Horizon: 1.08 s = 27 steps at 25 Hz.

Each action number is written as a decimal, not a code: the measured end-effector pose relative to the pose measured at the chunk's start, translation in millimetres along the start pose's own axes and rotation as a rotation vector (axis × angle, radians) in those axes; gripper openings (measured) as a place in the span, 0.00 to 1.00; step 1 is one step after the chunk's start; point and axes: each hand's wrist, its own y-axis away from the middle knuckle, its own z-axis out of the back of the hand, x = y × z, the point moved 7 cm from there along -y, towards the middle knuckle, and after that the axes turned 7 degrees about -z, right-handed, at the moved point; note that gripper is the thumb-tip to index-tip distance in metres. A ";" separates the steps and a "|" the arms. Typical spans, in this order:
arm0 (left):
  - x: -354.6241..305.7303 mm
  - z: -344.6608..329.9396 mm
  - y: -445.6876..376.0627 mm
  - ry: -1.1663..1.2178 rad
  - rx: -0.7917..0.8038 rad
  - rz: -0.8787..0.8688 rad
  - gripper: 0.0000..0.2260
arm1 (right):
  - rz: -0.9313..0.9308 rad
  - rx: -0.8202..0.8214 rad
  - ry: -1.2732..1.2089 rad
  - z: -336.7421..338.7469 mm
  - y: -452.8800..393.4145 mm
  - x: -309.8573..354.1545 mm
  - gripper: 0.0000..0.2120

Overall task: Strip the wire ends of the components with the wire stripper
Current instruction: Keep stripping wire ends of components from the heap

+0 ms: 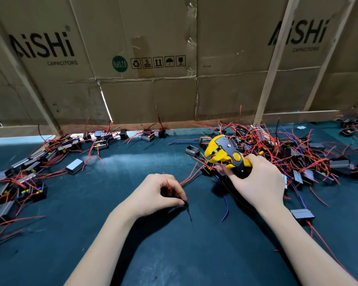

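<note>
My right hand (256,182) grips the handles of a yellow and black wire stripper (225,153), its jaws pointing left above the green mat. My left hand (159,195) rests on the mat at centre with fingers curled, pinching thin wires: a red wire (189,178) runs from it toward a small black component (208,169) lying just under the stripper, and a black wire (189,212) trails from the fingertips. The stripper's jaws hold no wire that I can see.
A tangled heap of black components with red wires (287,153) fills the right side of the green mat (132,234). Another group (29,168) lies at the left. A cardboard wall (145,69) closes the back. A loose blue wire (225,211) lies near my right wrist.
</note>
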 end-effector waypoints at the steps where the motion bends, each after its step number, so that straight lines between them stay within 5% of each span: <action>1: -0.2 0.6 -0.4 -0.012 -0.012 -0.003 0.04 | 0.014 0.000 0.014 -0.2 0.5 0.5 0.21; 13: -9.3 -7.2 -2.3 -0.063 -0.003 -0.034 0.03 | 0.156 0.038 0.077 -6.7 6.1 11.2 0.20; 18: -10.2 -4.1 1.0 -0.046 0.073 -0.031 0.10 | 0.184 0.036 0.104 -10.5 8.1 12.9 0.22; 21: -13.6 -9.2 -3.4 -0.201 0.093 -0.044 0.02 | 0.176 0.028 0.100 -9.8 7.1 11.7 0.21; 27: -17.1 -23.4 -6.5 -0.596 0.163 -0.074 0.06 | 0.188 0.028 0.100 -10.4 8.0 12.4 0.22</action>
